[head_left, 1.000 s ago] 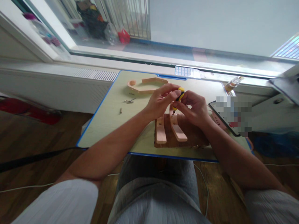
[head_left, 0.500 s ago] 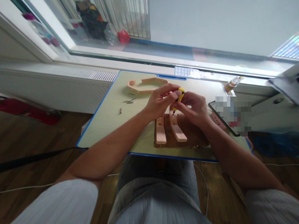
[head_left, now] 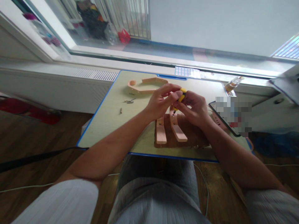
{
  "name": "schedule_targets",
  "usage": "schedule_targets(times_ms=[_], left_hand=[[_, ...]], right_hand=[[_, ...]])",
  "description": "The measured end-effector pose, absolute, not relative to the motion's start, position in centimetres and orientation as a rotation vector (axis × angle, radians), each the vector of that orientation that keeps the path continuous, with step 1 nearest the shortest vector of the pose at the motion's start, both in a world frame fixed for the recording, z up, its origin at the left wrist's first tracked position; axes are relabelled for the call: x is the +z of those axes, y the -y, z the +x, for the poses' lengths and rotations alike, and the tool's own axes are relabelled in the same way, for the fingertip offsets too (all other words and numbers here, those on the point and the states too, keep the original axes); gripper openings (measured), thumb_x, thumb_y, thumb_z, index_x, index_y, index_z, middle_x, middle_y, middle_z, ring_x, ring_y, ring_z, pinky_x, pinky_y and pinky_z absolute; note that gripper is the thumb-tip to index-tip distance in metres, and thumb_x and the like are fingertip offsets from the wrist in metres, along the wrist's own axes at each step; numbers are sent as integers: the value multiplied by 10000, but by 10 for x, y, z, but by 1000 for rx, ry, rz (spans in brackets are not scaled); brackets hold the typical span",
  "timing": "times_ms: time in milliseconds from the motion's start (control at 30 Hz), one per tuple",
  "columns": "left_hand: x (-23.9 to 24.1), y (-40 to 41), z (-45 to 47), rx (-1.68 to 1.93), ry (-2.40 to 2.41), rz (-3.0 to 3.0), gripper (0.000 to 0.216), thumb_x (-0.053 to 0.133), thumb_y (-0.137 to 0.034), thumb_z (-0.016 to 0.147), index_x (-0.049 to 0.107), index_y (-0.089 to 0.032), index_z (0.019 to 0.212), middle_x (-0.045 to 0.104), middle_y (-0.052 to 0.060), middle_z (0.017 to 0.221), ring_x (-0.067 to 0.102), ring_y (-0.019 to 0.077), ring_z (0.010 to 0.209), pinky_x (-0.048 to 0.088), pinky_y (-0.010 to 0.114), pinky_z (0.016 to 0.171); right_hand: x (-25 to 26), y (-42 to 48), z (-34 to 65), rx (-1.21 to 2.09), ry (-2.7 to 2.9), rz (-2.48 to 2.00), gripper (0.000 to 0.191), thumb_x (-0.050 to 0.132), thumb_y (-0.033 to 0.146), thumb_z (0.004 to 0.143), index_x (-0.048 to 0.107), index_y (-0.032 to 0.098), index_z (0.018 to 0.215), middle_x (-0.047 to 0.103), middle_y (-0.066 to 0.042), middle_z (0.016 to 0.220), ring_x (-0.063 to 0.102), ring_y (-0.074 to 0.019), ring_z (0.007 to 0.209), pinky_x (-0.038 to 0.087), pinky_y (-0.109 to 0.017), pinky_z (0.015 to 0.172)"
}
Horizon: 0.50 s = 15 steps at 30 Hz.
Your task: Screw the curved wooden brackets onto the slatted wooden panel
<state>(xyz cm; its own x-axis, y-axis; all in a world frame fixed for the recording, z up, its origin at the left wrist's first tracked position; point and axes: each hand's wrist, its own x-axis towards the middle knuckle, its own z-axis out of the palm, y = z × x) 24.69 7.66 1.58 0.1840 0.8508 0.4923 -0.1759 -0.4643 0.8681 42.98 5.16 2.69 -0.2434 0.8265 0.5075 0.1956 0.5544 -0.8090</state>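
Observation:
Both my left hand (head_left: 163,101) and my right hand (head_left: 193,107) are closed on a short yellow and black screwdriver (head_left: 182,95). Its tip points down at a screw (head_left: 173,115) in the right-hand curved wooden hook (head_left: 179,134). That hook lies on a dark brown wooden board (head_left: 196,137). A second curved wooden hook (head_left: 161,135) lies beside it on the left, with a hole or screw head showing. My fingers hide the upper ends of both hooks.
On the pale table (head_left: 107,130) with blue edging lie several loose screws (head_left: 129,101), a single screw (head_left: 121,110) and more curved wooden pieces (head_left: 144,91). A tablet-like device (head_left: 225,119) leans at the right. Behind it stands a small bottle (head_left: 233,83).
The screwdriver's handle has tilted slightly to the right at its top. Both hands stay nearly in place, and the hooks and board look unmoved.

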Motion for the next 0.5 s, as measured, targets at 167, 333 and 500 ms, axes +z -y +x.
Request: schedule_targets(times_ms=[167,333,500], left_hand=[[16,-78,247,1458,-659,1617,412,859,-621,933,851,-238,1084,783,44,1053,695,147,931,580,284,814],[15,-80,247,1473,-605,1633,407,943,-577,867,852,-241,1077,774,37,1026,712,157,963,593,284,838],[13,-80,247,1452,-598,1584,377,943,-560,873,856,-262,1088,779,33,1053,697,134,895,568,239,713]], right_hand=[[27,-52,429,680,1753,-885,391,872,524,947,631,246,814,602,25,712,480,-125,643,391,-309,572],[24,-53,427,643,1704,-909,407,899,411,905,565,244,745,548,55,670,417,-101,612,351,-292,562],[24,-54,429,770,1708,-900,415,889,551,923,667,233,775,613,25,694,496,-124,635,398,-314,587]])
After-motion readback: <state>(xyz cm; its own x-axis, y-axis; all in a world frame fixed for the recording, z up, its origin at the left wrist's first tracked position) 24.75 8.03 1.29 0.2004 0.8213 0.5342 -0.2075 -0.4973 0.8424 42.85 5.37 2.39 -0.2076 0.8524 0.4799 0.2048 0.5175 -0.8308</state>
